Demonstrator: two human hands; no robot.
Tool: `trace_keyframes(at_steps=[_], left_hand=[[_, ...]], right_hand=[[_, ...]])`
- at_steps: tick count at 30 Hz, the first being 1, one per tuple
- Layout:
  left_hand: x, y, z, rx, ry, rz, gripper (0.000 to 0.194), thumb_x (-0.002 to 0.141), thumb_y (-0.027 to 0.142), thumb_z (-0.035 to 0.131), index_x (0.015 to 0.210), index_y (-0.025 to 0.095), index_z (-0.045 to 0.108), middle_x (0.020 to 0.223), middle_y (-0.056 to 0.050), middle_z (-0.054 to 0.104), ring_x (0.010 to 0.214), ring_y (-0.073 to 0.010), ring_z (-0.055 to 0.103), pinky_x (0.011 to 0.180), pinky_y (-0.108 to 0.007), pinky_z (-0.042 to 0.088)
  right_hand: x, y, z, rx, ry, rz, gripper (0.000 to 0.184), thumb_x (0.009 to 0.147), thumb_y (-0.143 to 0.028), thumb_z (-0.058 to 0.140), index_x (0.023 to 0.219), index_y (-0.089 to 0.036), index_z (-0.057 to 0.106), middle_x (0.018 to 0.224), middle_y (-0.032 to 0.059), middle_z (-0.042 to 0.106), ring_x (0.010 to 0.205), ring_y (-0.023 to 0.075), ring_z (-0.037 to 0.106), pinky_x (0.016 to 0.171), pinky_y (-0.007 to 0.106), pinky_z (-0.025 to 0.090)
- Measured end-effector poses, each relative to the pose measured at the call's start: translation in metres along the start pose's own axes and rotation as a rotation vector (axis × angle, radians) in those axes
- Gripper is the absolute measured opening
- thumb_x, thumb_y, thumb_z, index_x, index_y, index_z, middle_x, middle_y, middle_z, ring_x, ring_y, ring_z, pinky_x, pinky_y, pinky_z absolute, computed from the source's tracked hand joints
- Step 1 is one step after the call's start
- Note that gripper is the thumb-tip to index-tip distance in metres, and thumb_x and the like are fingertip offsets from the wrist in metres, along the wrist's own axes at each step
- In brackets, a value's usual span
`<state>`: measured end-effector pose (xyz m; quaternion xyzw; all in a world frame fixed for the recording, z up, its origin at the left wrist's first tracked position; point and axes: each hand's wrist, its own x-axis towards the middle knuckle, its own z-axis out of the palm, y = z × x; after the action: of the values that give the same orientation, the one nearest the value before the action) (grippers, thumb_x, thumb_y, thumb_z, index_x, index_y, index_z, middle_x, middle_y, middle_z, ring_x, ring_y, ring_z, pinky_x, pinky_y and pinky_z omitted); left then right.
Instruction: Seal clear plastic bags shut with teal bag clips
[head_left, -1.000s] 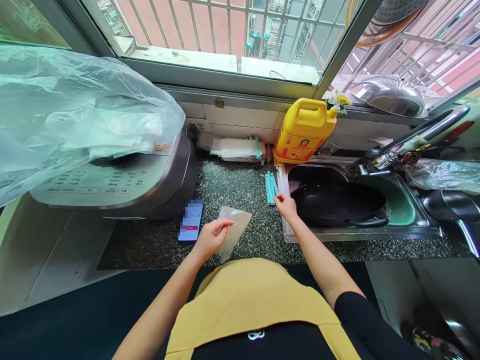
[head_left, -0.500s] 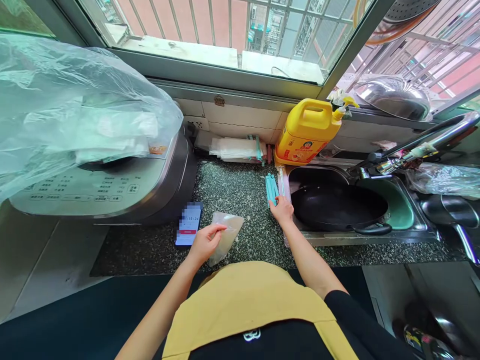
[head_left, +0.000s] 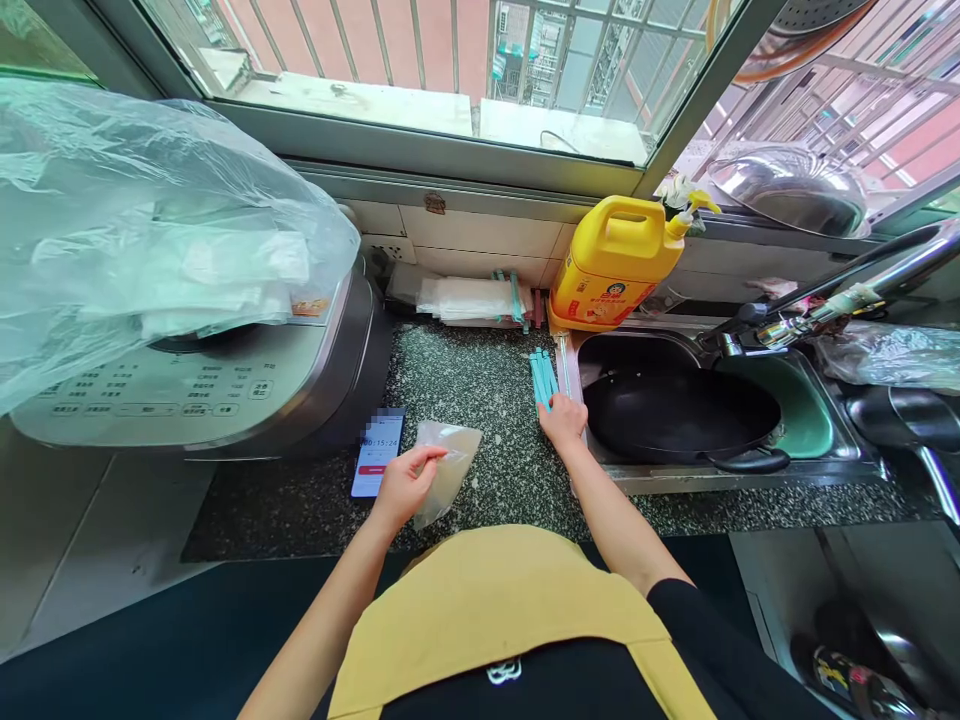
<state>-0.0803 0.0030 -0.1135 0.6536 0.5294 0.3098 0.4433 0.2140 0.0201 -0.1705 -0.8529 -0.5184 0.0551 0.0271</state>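
Observation:
My left hand (head_left: 409,482) is closed on the upper edge of a small clear plastic bag (head_left: 452,470) with pale contents. The bag hangs just over the counter near its front edge. My right hand (head_left: 564,420) reaches to several light-blue bag sealing clips (head_left: 543,375), which lie side by side by the sink. Its fingers touch the near ends of the clips. Whether they have closed on one is hidden under the hand. A phone (head_left: 379,455) with a timer on its screen lies left of the bag.
A black wok (head_left: 679,415) rests across the sink (head_left: 844,440). Behind the clips stands a yellow jug (head_left: 619,265) with a pump. Flat clear bags (head_left: 469,298) lie along the wall. A cooker (head_left: 300,385) under a plastic bag (head_left: 187,200) takes up the left of the speckled counter (head_left: 495,400).
My left hand and the small bag have shifted slightly left. My right hand stays at the near ends of the blue clips, its fingers slightly moved.

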Motion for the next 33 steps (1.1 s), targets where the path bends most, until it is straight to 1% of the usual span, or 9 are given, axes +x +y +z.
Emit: trace_keyframes(at_steps=[5,10,13,17,22,27,33], left_hand=[[0.000,-0.001,-0.001,0.004,0.020,0.002,0.026,0.073,0.028,0.049,0.078,0.018,0.072,0.082,-0.005,0.076,0.078,-0.0191,0.070,0.073,-0.029,0.055],[-0.001,0.000,-0.003,0.002,0.023,0.008,0.026,0.074,0.028,0.049,0.078,0.018,0.073,0.082,-0.005,0.076,0.078,-0.0193,0.070,0.073,-0.029,0.055],[-0.001,0.000,-0.001,-0.009,0.019,0.003,0.026,0.074,0.028,0.049,0.078,0.018,0.073,0.082,-0.006,0.076,0.079,-0.0194,0.070,0.074,-0.029,0.055],[-0.004,0.001,0.004,-0.029,0.002,-0.029,0.027,0.075,0.028,0.048,0.079,0.017,0.072,0.084,-0.007,0.076,0.081,-0.0202,0.070,0.076,-0.031,0.055],[-0.010,0.001,0.011,-0.047,-0.016,-0.045,0.026,0.074,0.023,0.048,0.079,0.016,0.072,0.084,-0.007,0.076,0.081,-0.0201,0.070,0.078,-0.032,0.054],[-0.017,-0.001,0.016,-0.028,-0.033,-0.049,0.026,0.075,0.020,0.048,0.080,0.016,0.072,0.084,-0.006,0.076,0.080,-0.0194,0.070,0.075,-0.030,0.054],[-0.021,-0.001,0.017,-0.019,-0.033,-0.036,0.025,0.075,0.018,0.049,0.080,0.018,0.073,0.084,-0.004,0.076,0.079,-0.0180,0.070,0.074,-0.028,0.053]], right_hand=[[0.001,0.001,-0.001,0.047,-0.020,0.003,0.022,0.086,-0.033,0.048,0.088,-0.018,0.065,0.088,0.0131,0.068,0.087,0.0271,0.063,0.075,0.038,0.037],[0.001,0.002,-0.002,0.107,0.030,0.019,0.018,0.084,-0.032,0.051,0.083,-0.020,0.065,0.080,0.0112,0.068,0.082,0.0274,0.063,0.074,0.040,0.039],[0.000,0.004,-0.004,0.103,0.041,0.034,0.018,0.084,-0.032,0.051,0.083,-0.020,0.065,0.081,0.0107,0.068,0.081,0.0266,0.063,0.073,0.039,0.040],[-0.003,0.005,-0.008,0.091,0.036,0.046,0.021,0.084,-0.033,0.052,0.087,-0.019,0.066,0.084,0.0112,0.069,0.082,0.0253,0.064,0.071,0.035,0.038],[-0.008,0.006,-0.011,0.092,0.045,0.050,0.023,0.084,-0.030,0.052,0.092,-0.014,0.066,0.084,0.0125,0.069,0.079,0.0227,0.063,0.069,0.032,0.034],[-0.012,0.006,-0.010,0.099,0.067,0.039,0.020,0.083,-0.030,0.054,0.088,-0.014,0.066,0.079,0.0096,0.068,0.073,0.0199,0.060,0.066,0.029,0.031],[-0.015,0.006,-0.012,0.104,0.094,0.014,0.019,0.082,-0.030,0.055,0.086,-0.014,0.066,0.076,0.0084,0.067,0.071,0.0191,0.059,0.065,0.029,0.031]])
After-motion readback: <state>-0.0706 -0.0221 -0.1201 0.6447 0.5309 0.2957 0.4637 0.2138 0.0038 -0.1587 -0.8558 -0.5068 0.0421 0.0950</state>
